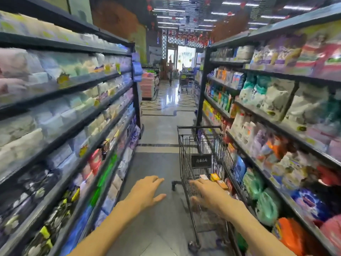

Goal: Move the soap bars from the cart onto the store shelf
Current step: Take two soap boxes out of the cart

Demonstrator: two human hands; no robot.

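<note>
A black wire shopping cart (186, 159) stands in the aisle against the right-hand shelf (287, 198). Inside it lie boxed soap bars: a yellow one (215, 177), an orange one (222, 184) and a pale one (203, 176). My right hand (210, 194) reaches over the cart's near end with its fingers straight, just short of the soap bars and holding nothing. My left hand (146, 193) hovers over the floor to the left of the cart, fingers spread and empty.
Tall shelves full of packaged goods line both sides of the narrow aisle; the left shelf (77, 130) is blurred. Grey tiled floor (158, 163) runs ahead to a bright store entrance. A second cart (184, 82) stands far down the aisle.
</note>
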